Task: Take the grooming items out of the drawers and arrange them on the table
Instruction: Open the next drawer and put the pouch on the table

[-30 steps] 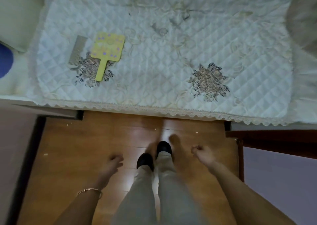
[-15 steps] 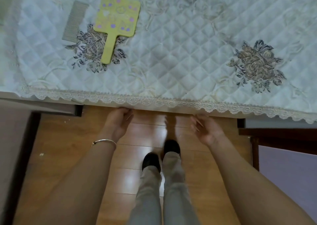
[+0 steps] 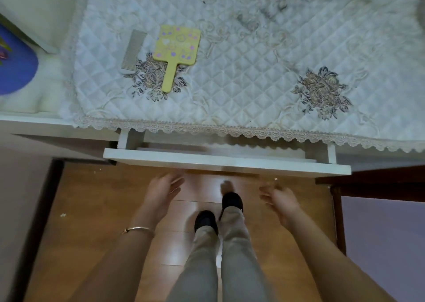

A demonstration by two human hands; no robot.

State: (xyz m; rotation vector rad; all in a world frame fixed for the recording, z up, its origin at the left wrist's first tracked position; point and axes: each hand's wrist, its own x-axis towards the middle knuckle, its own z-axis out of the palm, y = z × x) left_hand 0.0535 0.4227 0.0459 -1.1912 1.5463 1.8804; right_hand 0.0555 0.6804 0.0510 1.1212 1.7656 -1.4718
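Observation:
A yellow hand mirror (image 3: 177, 51) with purple dots lies back up on the quilted white table cover (image 3: 264, 78). A grey comb (image 3: 133, 49) rests just left of it. Under the table's lace edge a white drawer (image 3: 226, 161) stands pulled out a little; only a narrow strip of its inside shows and its contents are hidden. My left hand (image 3: 162, 192) hovers below the drawer front with fingers spread, holding nothing. My right hand (image 3: 279, 200) is blurred, fingers apart, also below the front and touching nothing.
A blue round object (image 3: 13, 64) sits at the far left beside a white box (image 3: 34, 14). My feet in black shoes (image 3: 218, 212) stand on the wooden floor. A dark wooden frame (image 3: 338, 209) rises at the right.
Both hands rose to the table's front edge, then drew back toward me. The drawer, shut before, now stands slightly out.

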